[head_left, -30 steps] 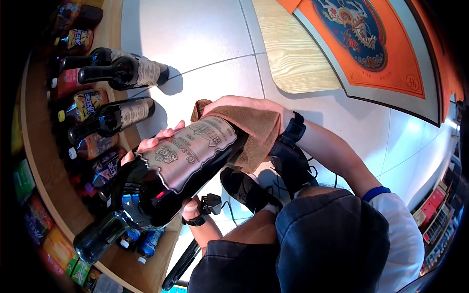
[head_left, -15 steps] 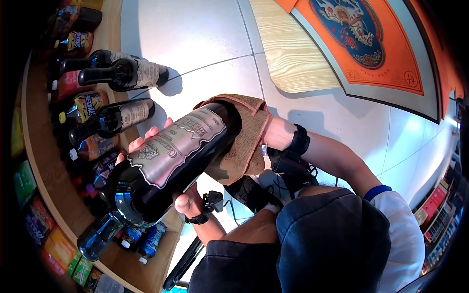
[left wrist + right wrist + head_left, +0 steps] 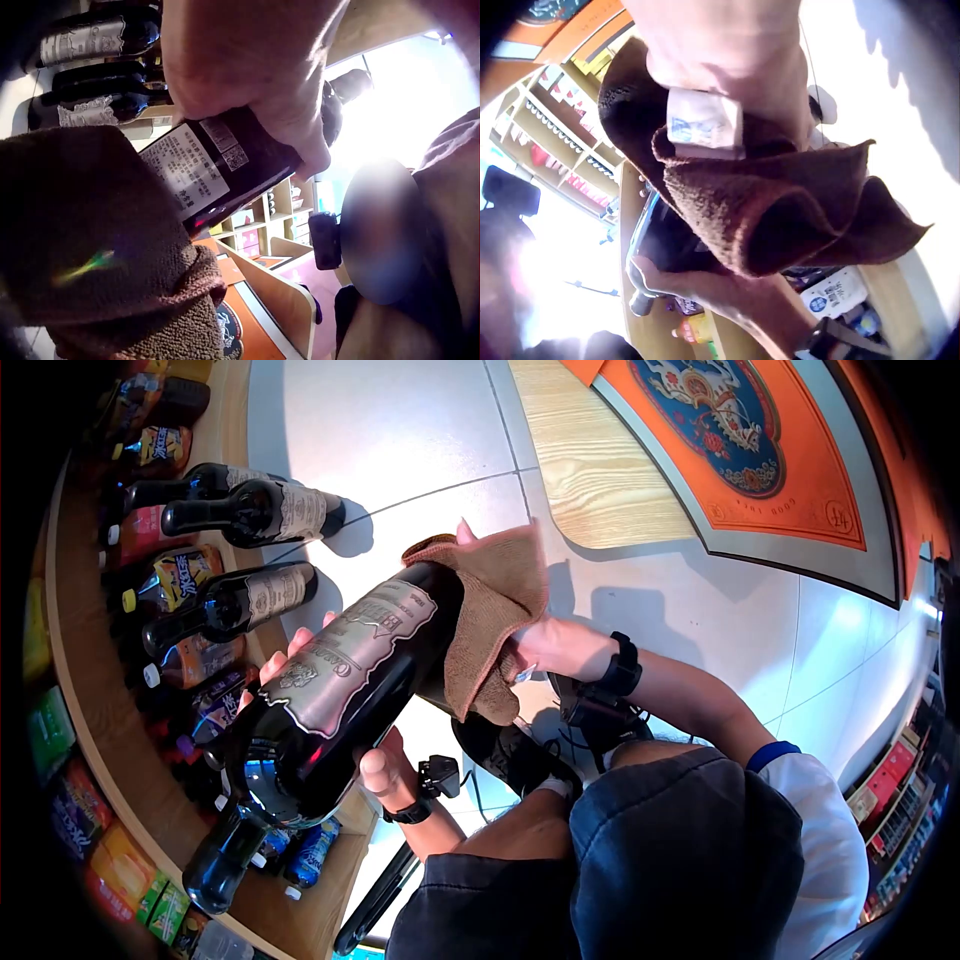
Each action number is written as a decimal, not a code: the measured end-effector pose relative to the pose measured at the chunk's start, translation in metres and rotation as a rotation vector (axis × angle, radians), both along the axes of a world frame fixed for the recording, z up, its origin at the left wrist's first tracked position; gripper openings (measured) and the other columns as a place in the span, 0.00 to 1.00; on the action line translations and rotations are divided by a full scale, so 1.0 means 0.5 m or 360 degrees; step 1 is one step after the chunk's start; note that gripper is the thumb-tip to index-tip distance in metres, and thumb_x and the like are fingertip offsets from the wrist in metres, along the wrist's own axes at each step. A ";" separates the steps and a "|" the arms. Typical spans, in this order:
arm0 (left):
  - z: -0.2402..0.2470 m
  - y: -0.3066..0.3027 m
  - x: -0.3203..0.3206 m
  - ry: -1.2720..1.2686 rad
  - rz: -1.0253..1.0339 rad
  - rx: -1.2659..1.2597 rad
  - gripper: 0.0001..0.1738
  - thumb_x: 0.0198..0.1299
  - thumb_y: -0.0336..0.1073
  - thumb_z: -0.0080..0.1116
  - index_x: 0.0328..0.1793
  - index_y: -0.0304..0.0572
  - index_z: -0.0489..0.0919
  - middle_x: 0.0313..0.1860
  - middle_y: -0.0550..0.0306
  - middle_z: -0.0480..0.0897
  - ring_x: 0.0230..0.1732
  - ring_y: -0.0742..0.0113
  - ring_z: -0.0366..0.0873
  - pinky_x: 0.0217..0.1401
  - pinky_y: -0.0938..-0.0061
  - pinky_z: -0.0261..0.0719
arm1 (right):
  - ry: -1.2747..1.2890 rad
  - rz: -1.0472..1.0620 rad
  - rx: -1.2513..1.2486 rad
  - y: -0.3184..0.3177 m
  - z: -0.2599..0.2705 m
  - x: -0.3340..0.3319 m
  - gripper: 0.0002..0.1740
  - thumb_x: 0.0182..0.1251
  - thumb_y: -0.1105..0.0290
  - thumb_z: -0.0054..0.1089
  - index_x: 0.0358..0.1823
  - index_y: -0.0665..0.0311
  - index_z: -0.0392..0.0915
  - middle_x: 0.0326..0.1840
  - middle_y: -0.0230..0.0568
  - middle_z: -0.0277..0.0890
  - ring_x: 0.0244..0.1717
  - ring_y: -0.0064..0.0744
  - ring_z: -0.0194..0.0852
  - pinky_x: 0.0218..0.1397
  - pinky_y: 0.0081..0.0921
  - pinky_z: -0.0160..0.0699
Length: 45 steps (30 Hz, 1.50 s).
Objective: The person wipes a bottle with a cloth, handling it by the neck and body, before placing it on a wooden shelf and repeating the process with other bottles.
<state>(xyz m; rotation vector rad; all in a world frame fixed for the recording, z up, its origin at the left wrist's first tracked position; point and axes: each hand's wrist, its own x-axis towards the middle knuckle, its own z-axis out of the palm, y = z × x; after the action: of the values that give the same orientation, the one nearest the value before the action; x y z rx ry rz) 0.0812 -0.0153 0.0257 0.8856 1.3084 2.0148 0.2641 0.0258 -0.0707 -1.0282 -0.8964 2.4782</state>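
Note:
A large dark bottle [image 3: 400, 690] with an embossed metallic label lies slanted in the head view, its neck toward the lower left. My left hand [image 3: 388, 765] grips it from underneath, fingers on the far side and thumb on the near side. Around its base end is a brown cloth [image 3: 490, 615], held by my right hand [image 3: 545, 645], whose fingers are mostly hidden. In the left wrist view, my left hand [image 3: 255, 67] clasps the bottle beside a white printed back label [image 3: 184, 169]. The cloth [image 3: 727, 202] hangs folded below my right hand [image 3: 727, 52] in the right wrist view.
Several dark bottles [image 3: 275, 510] stand on the floor at the upper left, beside a wooden shelf [image 3: 100, 760] of packaged drinks. A pale wooden surface [image 3: 600, 480] and an orange decorated panel [image 3: 800, 510] are at the upper right.
My right hand and the cloth have shifted about the bottle's base, and a cloth flap now stands up. The base has moved left and the neck slightly right. My left hand keeps its hold.

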 end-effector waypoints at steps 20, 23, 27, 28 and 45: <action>0.001 -0.003 0.007 0.0290 -0.0120 0.0118 0.73 0.40 0.74 0.74 0.85 0.50 0.47 0.81 0.59 0.56 0.81 0.47 0.58 0.82 0.32 0.53 | 0.0259 -0.0703 0.0490 0.075 0.097 -0.089 0.27 0.82 0.49 0.48 0.64 0.64 0.78 0.58 0.36 0.81 0.58 0.23 0.75 0.64 0.24 0.73; 0.007 0.003 0.019 0.0062 0.0058 0.0132 0.75 0.33 0.67 0.83 0.83 0.60 0.46 0.74 0.57 0.63 0.76 0.45 0.63 0.79 0.30 0.60 | 0.0172 -0.0624 0.0474 0.076 0.104 -0.074 0.29 0.84 0.47 0.42 0.66 0.63 0.77 0.57 0.38 0.80 0.56 0.24 0.74 0.63 0.23 0.72; 0.003 0.001 0.009 -0.0018 0.0044 0.0179 0.74 0.32 0.65 0.85 0.83 0.61 0.49 0.74 0.57 0.63 0.76 0.43 0.64 0.79 0.28 0.59 | 0.0175 -0.0565 0.0461 0.076 0.088 -0.068 0.31 0.83 0.44 0.40 0.68 0.61 0.76 0.58 0.38 0.79 0.56 0.26 0.73 0.64 0.24 0.71; 0.004 0.000 0.007 -0.0018 0.0042 0.0179 0.74 0.32 0.65 0.85 0.83 0.61 0.49 0.74 0.57 0.63 0.76 0.43 0.64 0.79 0.28 0.59 | 0.0146 -0.0474 0.0417 0.080 0.092 -0.064 0.31 0.83 0.44 0.41 0.70 0.60 0.75 0.57 0.38 0.78 0.55 0.24 0.73 0.63 0.21 0.71; 0.023 -0.003 -0.001 -0.0276 -0.0079 0.0319 0.76 0.21 0.52 0.93 0.80 0.66 0.55 0.71 0.60 0.67 0.75 0.45 0.66 0.80 0.30 0.58 | 0.0399 -0.0471 0.0679 0.082 0.098 -0.070 0.26 0.80 0.53 0.52 0.72 0.56 0.72 0.49 0.30 0.77 0.54 0.23 0.76 0.61 0.26 0.78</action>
<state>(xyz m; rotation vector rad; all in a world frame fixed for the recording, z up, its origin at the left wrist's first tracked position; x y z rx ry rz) 0.0806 -0.0167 0.0373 0.8021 0.9943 2.1576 0.2291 0.0669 -0.0216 -0.6361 -1.0430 1.9965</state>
